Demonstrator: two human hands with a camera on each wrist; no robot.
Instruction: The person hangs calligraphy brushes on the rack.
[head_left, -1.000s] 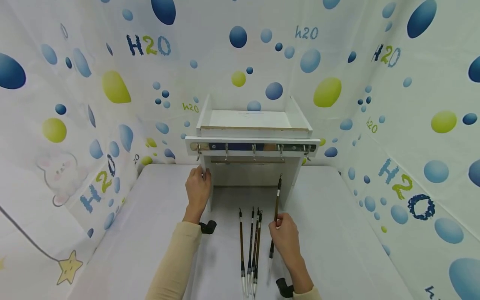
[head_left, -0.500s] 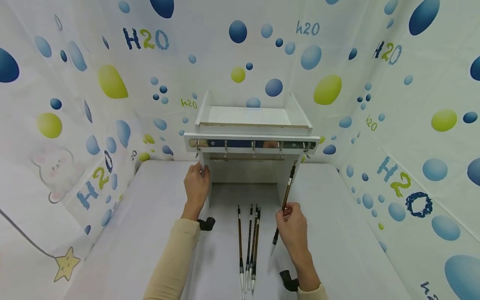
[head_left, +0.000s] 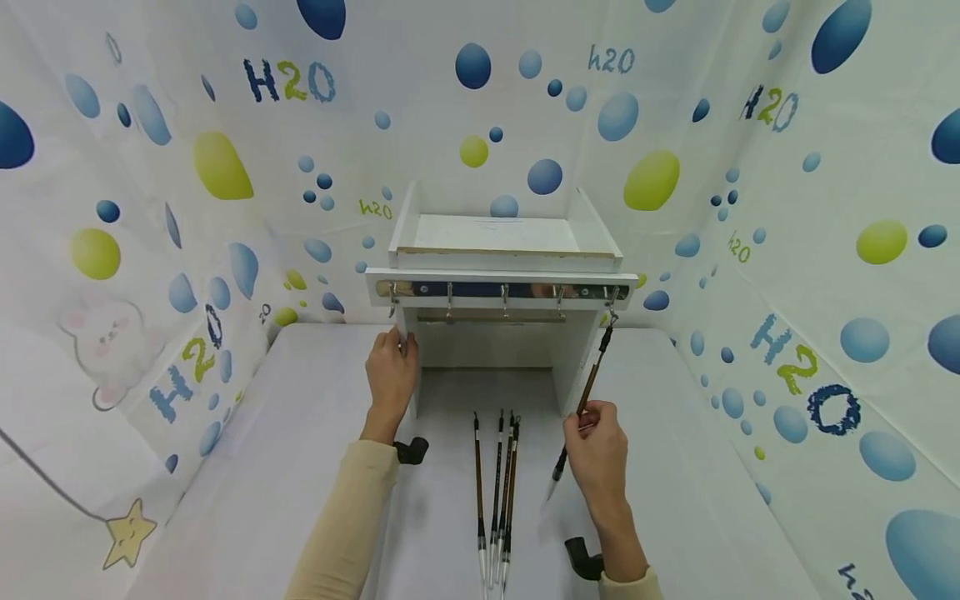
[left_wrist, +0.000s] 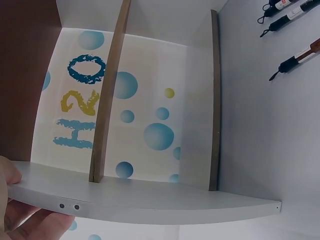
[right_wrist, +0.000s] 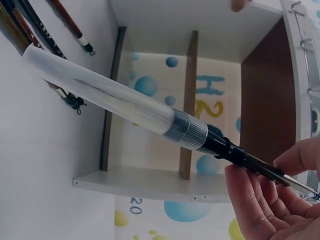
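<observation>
Brush (head_left: 589,387) raised to the end hook, two hands at work

The brush slants in front of the white rack (head_left: 510,262), its top loop (head_left: 612,317) at the rightmost hook (head_left: 617,293); whether the metal is through the loop is too small to tell. To do this well, I judge the loop should be led over the hook's tip and settled into its bend before any weight comes off the fingers. A small turn of the handle (head_left: 595,369) would face the opening to the hook, and a light downward tug would prove the catch. Swinging the capped end could knock the loop off, so a slow release looks wiser.

The right hand (head_left: 598,450) pinches the handle between thumb and fingers, below the hook, its forearm (head_left: 622,537) rising from the lower right. The brush's top leans right, and its clear cap (right_wrist: 100,90) points down toward the left. The left hand (head_left: 392,371) grips the front edge of the rack's left side panel (left_wrist: 150,204), thumb on one face and fingers on the other, a hold that probably steadies the rack. Four other brushes (head_left: 513,475) lie on the table (head_left: 675,467) between the arms.
</observation>
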